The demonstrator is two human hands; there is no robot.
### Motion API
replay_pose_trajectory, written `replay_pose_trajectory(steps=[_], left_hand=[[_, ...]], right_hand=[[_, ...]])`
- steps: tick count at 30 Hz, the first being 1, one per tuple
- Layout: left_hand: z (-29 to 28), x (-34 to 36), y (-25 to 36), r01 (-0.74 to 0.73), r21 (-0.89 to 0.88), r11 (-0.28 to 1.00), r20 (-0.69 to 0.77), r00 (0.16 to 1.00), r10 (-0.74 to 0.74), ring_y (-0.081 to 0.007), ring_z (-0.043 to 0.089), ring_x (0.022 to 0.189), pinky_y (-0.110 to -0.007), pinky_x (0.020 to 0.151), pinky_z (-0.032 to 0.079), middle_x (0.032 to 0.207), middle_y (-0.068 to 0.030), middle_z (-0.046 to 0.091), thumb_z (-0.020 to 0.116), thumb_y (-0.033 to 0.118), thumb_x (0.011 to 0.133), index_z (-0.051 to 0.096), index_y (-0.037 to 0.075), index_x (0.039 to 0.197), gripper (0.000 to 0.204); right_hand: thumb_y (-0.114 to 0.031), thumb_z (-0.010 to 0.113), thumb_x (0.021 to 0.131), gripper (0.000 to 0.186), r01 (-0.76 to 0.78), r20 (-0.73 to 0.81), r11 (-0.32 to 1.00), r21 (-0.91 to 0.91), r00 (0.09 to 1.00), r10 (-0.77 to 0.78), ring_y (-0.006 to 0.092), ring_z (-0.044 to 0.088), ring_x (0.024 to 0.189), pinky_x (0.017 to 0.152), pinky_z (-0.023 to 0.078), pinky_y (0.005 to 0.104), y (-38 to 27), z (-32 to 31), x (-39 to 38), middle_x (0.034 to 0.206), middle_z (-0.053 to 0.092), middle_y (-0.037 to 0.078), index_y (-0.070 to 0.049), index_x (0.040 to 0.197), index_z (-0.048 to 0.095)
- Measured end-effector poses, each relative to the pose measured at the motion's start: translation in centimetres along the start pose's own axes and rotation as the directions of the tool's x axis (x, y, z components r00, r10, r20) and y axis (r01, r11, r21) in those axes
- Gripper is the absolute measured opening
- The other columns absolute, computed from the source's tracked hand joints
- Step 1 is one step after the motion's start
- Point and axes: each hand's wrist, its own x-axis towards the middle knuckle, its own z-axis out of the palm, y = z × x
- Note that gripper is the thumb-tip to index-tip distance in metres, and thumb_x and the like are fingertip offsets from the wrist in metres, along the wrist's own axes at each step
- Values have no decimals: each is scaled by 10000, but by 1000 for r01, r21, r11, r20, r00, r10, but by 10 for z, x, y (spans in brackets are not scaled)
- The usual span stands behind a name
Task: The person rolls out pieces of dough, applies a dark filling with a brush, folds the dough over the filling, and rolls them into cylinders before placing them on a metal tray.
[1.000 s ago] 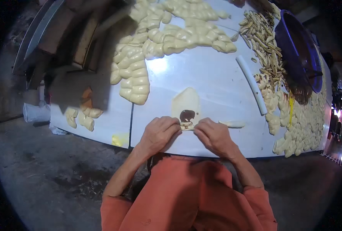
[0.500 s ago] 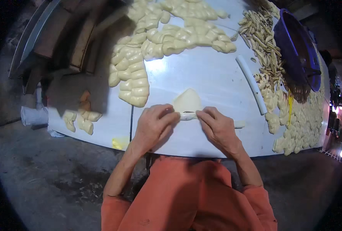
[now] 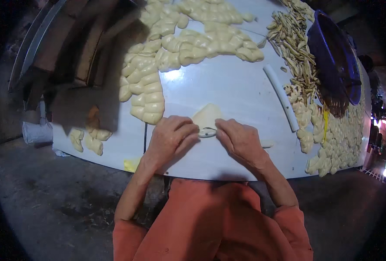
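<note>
My left hand (image 3: 170, 138) and my right hand (image 3: 241, 142) pinch either end of a short dough roll (image 3: 206, 133) on the white table (image 3: 206, 85). The roll's top shows a dark sliver and small dark spots. A flat, pale dough sheet (image 3: 207, 113) extends from it, away from me. A small pale piece (image 3: 267, 143) lies just right of my right hand, partly hidden by it. A long white rod (image 3: 280, 95) rests farther right.
Pale dough pieces (image 3: 147, 100) cover the far side and left; more (image 3: 336, 152) lie right, beside banana-like slices (image 3: 288, 43) and a purple tub (image 3: 314, 30). Dark boards (image 3: 49, 56) stand at left. A yellow patch (image 3: 131, 165) is at the near edge.
My hands have moved away from me and slightly left with the roll. The brown blob seen on the sheet earlier is now mostly covered by the rolled dough.
</note>
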Motion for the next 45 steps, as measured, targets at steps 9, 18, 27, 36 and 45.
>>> replay_pose_trajectory(steps=[9, 18, 27, 36, 45], left_hand=[[9, 5, -4, -108, 75, 991, -29, 994, 110, -236, 652, 904, -390, 752, 482, 966, -37, 676, 801, 144, 826, 706, 82, 953, 170], [6, 2, 4, -56, 100, 993, -107, 992, 67, -232, 651, 888, -389, 722, 479, 996, -35, 677, 765, 131, 861, 740, 126, 1068, 209], [17, -4, -15, -15, 199, 980, -138, 990, 43, -236, 640, 943, -395, 754, 477, 1048, -32, 668, 765, 136, 842, 727, 148, 1123, 284], [6, 4, -6, -16, 204, 979, -52, 998, 27, -272, 591, 1169, -443, 962, 441, 1251, -68, 634, 774, 335, 859, 671, 153, 1248, 441], [15, 22, -24, -53, 401, 914, 228, 973, -43, -378, 266, 1543, -654, 1210, 191, 1627, -122, 398, 579, 747, 851, 469, 206, 1551, 891]], right_hand=[[-229, 684, 951, 137, 173, 80, 984, -33, 982, -170, 258, 652, 724, 591, 531, 404, 2, 6, 12, 919, 584, 68, -97, 975, 653], [-180, 715, 925, 255, 104, 23, 991, -85, 994, -102, 295, 682, 794, 653, 553, 407, -4, -9, 5, 998, 658, 83, -95, 1155, 647], [-163, 722, 903, 199, 23, -49, 994, -105, 998, -28, 250, 678, 768, 630, 549, 382, 24, -12, 9, 973, 660, 72, -101, 1082, 661], [-198, 692, 944, 219, -47, -31, 993, -108, 999, 44, 298, 686, 858, 696, 566, 400, 21, -20, 16, 1031, 676, 97, -71, 1123, 683], [-571, 519, 993, 700, 212, 232, 911, -355, 963, -133, 311, 409, 1471, 1232, 210, 611, 34, -10, 21, 1564, 488, 116, -69, 1482, 513]])
